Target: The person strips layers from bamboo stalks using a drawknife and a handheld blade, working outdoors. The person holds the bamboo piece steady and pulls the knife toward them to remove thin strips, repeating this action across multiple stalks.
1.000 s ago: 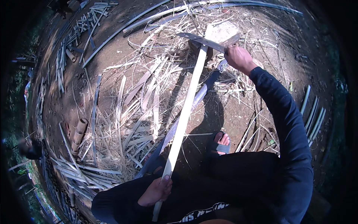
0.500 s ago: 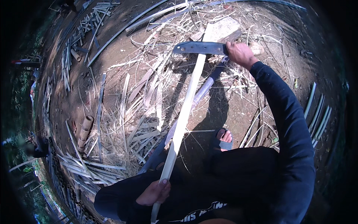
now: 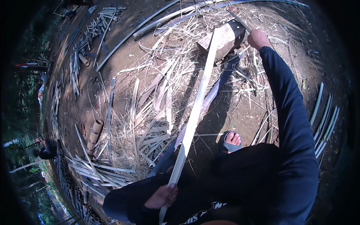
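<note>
My left hand (image 3: 162,197) is closed around the lower end of a long pale bamboo strip (image 3: 193,120), near my lap. The strip slants up and away, and its far end lies over a wooden block (image 3: 228,42) on the ground. At the upper right, my right hand (image 3: 258,39) grips a machete (image 3: 240,20) by its handle, mostly hidden in the fist. The blade shows nearly edge-on, pointing up and left past the block's far corner, apart from the strip.
Thin shavings (image 3: 150,112) and split pieces litter the ground. A bamboo tube (image 3: 95,135) stands at the left near a pile of strips (image 3: 99,170). More strips (image 3: 324,116) lie at the right. My sandalled foot (image 3: 231,141) is below the block.
My right hand has moved up and right, lifting the machete off the strip; the blade has turned from broadside to nearly edge-on. My left hand still holds the strip. The whole view has shifted slightly.
</note>
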Demonstrator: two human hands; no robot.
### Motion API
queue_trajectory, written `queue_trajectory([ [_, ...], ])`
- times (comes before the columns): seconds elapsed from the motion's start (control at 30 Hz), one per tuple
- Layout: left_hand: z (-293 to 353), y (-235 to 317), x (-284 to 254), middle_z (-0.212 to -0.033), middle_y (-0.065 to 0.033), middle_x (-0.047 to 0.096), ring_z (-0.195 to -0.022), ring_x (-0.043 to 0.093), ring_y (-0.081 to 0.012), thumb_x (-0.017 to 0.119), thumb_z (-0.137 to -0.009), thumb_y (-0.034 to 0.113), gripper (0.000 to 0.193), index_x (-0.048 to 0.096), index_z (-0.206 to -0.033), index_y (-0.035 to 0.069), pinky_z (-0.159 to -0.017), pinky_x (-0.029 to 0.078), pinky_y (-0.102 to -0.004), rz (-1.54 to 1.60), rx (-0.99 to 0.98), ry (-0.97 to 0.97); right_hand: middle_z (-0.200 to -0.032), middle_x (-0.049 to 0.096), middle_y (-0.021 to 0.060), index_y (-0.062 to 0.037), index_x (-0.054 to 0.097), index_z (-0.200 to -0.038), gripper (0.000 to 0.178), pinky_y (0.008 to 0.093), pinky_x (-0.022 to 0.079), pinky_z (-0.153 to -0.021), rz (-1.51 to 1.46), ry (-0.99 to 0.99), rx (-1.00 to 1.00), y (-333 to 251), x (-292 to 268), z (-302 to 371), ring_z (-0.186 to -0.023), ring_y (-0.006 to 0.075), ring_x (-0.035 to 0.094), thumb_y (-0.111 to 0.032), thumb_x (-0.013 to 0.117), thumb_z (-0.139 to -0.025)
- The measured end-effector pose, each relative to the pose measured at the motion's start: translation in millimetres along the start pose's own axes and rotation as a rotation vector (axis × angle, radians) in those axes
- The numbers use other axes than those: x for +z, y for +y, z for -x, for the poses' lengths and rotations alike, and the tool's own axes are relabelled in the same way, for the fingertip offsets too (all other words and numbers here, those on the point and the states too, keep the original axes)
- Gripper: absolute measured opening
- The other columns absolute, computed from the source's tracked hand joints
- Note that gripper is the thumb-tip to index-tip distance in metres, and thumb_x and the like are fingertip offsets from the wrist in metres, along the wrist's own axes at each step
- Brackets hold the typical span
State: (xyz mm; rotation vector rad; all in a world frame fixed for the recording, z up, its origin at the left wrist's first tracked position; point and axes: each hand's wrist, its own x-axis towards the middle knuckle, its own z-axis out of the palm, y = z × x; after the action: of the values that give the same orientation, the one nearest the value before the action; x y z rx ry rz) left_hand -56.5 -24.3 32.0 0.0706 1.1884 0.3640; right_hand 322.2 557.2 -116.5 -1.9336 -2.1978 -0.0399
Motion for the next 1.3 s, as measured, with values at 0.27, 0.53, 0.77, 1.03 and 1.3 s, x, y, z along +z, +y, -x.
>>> queue_trajectory([
  [0.27,-6.9,13.2,10.4,-0.076,-0.0069,0.051,-0.049,0.050,-0.0137,0.038,-0.106,0.041,0.038,0.043,-0.118,0.005,-0.046,0.046,-0.0267,0.071,0.115,-0.068,-0.069,0.063,0.0264,0.0029,0.060,-0.086,0.032,0.0506,0.051,-0.065,-0.265,-0.090,-0.097,-55.1,-9.1,136.9,-0.069,0.0443,0.065,-0.029,0.065,-0.090],
  [0.53,-24.1,23.8,20.0,-0.107,-0.0099,0.061,-0.092,0.066,-0.0172,0.063,-0.098,0.027,0.046,0.042,-0.128,-0.001,-0.080,0.053,-0.0321,-0.487,0.363,0.303,-0.084,0.060,0.0197,0.0025,0.049,-0.094,0.039,0.0431,0.053,-0.069,-0.346,-0.290,-0.592,-118.7,-55.8,258.1,-0.078,0.0364,0.065,-0.024,0.074,-0.080],
  [0.77,-73.3,13.4,57.8,-0.077,-0.0258,0.064,-0.074,0.066,-0.0412,0.070,-0.091,0.032,0.040,0.052,-0.098,-0.003,-0.063,0.051,-0.0451,-0.959,0.584,0.805,-0.085,0.059,0.0197,0.0027,0.050,-0.096,0.040,0.0435,0.053,-0.070,-0.448,-0.385,-0.634,-143.3,-67.4,305.8,-0.079,0.0358,0.065,-0.031,0.068,-0.086],
  [1.03,-95.0,56.7,78.6,-0.074,-0.0290,0.063,-0.071,0.064,-0.0470,0.060,-0.096,0.027,0.031,0.052,-0.098,-0.003,-0.060,0.050,-0.0513,-1.073,0.800,0.900,-0.082,0.060,0.0169,0.0005,0.051,-0.095,0.044,0.0418,0.053,-0.069,-0.413,-0.323,-0.813,-153.6,-96.1,308.4,-0.077,0.0340,0.065,-0.030,0.076,-0.075],
  [1.3,-131.8,51.9,61.7,-0.069,-0.0275,0.063,-0.067,0.064,-0.0468,0.058,-0.096,0.028,0.034,0.048,-0.103,-0.004,-0.057,0.051,-0.0547,-1.224,0.717,1.001,-0.075,0.060,0.0137,-0.0028,0.052,-0.089,0.014,0.0382,0.052,-0.059,-0.129,-0.158,-0.902,-135.7,-53.0,268.8,-0.068,0.0288,0.066,-0.012,0.056,-0.079],
])
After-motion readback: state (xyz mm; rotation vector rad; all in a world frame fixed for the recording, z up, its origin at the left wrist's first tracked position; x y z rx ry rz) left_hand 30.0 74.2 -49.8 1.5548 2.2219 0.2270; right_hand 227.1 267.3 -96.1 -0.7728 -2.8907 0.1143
